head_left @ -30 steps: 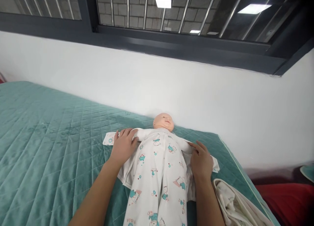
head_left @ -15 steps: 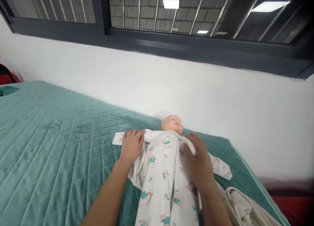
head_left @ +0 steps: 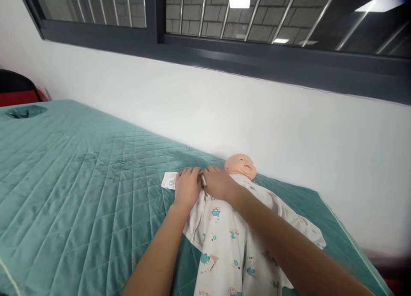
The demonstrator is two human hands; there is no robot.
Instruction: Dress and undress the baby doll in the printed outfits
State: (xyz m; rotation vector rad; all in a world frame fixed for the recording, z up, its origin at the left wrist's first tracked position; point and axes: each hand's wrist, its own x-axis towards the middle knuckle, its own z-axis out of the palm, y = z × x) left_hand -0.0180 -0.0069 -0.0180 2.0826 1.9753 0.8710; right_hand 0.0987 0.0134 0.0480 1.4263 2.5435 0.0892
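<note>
A baby doll (head_left: 241,165) lies on its back, its head close to the wall. White baby clothes (head_left: 221,231) with small teal and pink prints cover its body, and one sleeve (head_left: 168,180) stretches out to the left. My left hand (head_left: 188,185) is closed around that sleeve, its cuff end showing past my fingers. Right beside it, my right hand (head_left: 216,182) has its fingers bent onto the cloth at the doll's shoulder, pinching the same sleeve. The other sleeve (head_left: 310,229) lies spread to the right.
A green quilted cover (head_left: 112,193) spreads under the doll, with a round hole (head_left: 27,112) at its far left. A white wall (head_left: 192,107) and a dark window frame (head_left: 257,58) stand behind. A red and black chair (head_left: 19,90) is at the far left.
My right hand has crossed from the doll's right-hand side over its chest to the sleeve beside my left hand. The view has turned slightly left.
</note>
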